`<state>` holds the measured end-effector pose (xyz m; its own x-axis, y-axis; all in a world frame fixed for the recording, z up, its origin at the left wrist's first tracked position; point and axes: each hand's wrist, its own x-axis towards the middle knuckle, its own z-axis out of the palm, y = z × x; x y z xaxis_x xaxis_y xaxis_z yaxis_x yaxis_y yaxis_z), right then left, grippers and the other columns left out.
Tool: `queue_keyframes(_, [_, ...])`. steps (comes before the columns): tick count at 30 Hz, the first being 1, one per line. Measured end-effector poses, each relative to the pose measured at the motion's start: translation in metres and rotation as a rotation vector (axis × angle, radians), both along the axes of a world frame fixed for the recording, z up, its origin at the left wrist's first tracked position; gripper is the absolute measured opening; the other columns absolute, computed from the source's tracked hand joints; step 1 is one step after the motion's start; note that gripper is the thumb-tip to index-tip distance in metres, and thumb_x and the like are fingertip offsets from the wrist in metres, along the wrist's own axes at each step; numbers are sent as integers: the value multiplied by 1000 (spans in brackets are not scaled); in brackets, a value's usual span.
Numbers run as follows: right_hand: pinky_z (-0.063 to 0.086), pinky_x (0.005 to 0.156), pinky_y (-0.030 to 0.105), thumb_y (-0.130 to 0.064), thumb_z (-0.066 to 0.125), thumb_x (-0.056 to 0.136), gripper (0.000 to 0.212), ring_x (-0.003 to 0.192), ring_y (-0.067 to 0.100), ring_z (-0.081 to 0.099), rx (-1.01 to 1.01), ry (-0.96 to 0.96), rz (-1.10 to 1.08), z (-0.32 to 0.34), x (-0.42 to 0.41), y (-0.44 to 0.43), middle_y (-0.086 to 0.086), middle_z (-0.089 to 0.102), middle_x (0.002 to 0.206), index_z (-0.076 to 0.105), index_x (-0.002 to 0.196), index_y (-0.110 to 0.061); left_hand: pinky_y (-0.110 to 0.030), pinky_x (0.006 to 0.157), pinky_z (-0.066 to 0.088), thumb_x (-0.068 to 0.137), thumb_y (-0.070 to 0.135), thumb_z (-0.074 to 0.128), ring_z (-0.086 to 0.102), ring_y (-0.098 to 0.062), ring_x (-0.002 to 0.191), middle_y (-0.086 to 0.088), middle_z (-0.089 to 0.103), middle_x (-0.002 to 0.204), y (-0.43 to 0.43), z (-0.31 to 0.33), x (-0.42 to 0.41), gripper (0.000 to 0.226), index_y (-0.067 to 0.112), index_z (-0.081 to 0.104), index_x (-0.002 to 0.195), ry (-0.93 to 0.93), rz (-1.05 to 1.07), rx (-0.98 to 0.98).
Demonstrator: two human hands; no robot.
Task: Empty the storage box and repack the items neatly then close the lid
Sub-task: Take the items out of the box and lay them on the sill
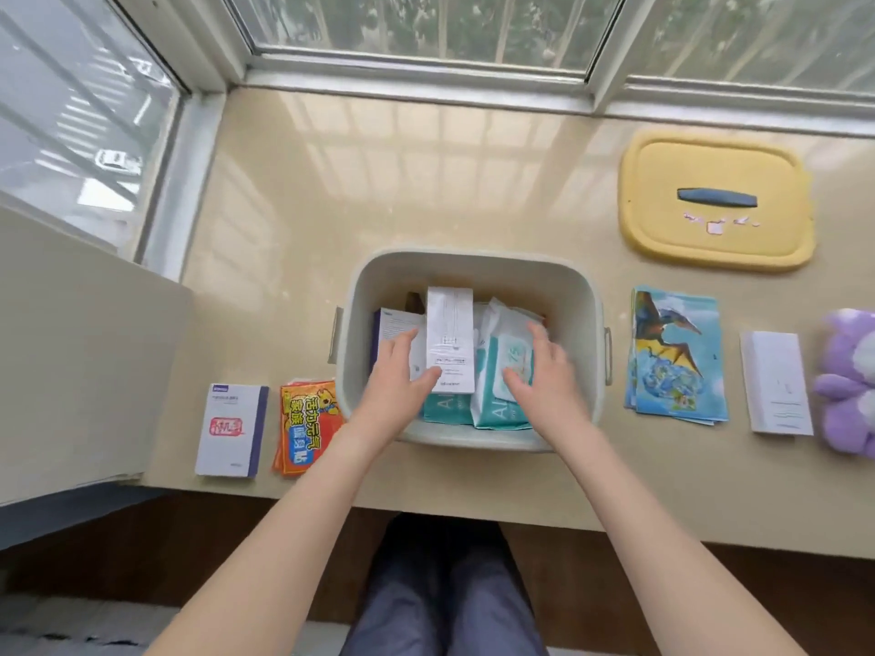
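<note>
The pale storage box point(473, 262) stands open in the middle of the sill. Inside lie a tall white carton point(450, 333), teal wipe packs point(497, 400) and a white-and-blue box point(393, 324). My left hand point(400, 371) reaches into the box, its fingers against the left side of the white carton, thumb under its lower edge. My right hand point(540, 371) rests with spread fingers on the right teal wipe pack. The yellow lid point(715, 201) with a dark handle lies apart at the back right.
Left of the box lie a white carton with a blue spine point(232, 430) and an orange packet point(303, 426). To the right are dinosaur-print packets point(677, 357), a white carton point(776, 383) and a purple plush toy point(847, 381). Windows border the back and left.
</note>
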<state>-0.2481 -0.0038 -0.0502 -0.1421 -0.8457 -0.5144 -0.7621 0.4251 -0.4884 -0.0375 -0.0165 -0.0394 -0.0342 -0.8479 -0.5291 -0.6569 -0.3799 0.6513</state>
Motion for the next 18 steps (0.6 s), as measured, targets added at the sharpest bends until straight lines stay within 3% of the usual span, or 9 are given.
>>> queue_keyframes(4, [37,106,44,-49,59,91,88,134,38,41,219,-17,65,-30,-5,-12,23,24,152,-3,153,-45,-42,107,41,90,33,67,42,-21,132,-3,35,149,-15,-25,-8,73,26,26,150,45,60,110])
queue_keyframes(10, [37,108,48,-52,65,86,93,129,45,42,313,-80,1,-48,-8,-18,23,21,147,-5,147,-57,-46,96,51,64,53,66,57,-17,115,5,59,127,-20,-51,-14,83,40,32,138,103,142,204])
queue_keyframes(18, [43,105,49,-55,79,69,106,119,40,48,278,-151,-156,-47,-8,-19,18,36,134,2,143,-60,-48,96,50,76,28,70,56,-18,116,5,60,127,-21,-50,-22,72,38,33,138,105,152,167])
